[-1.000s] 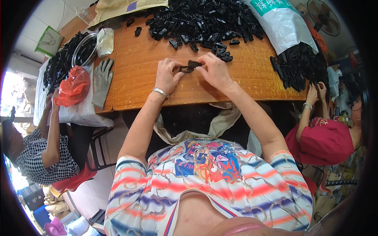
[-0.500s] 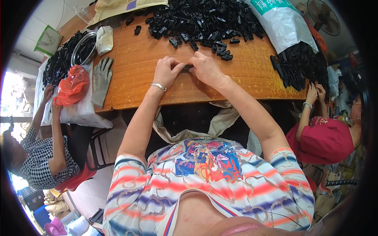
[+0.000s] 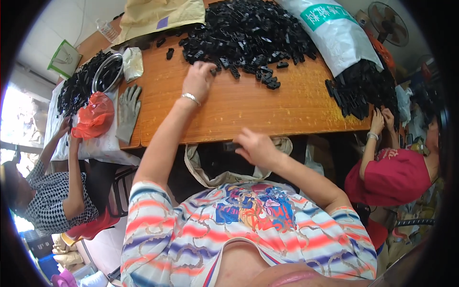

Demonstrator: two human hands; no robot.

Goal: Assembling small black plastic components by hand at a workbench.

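Note:
At the near edge of a heap of small black plastic parts (image 3: 253, 36), my left hand (image 3: 197, 80) has its fingers curled and pinched on one dark part (image 3: 213, 72). My right hand (image 3: 259, 147) hangs just past the table's near edge, above an open cloth bag (image 3: 200, 168) at my lap. Its fingers are apart, and a small black part (image 3: 231, 146) shows beside the fingertips, seemingly loose from them. The bag's dark inside is hard to make out.
The wooden table (image 3: 191, 119) carries a paper sack (image 3: 162, 19) and a white sack (image 3: 334, 43) spilling long black pieces. A grey glove (image 3: 128, 115) and red plastic bag (image 3: 95, 115) lie left. Co-workers sit at both sides, hands on black parts.
My hands were together over the table around a small black part. The left has moved forward to the heap; the right has come back over the cloth bag and opened.

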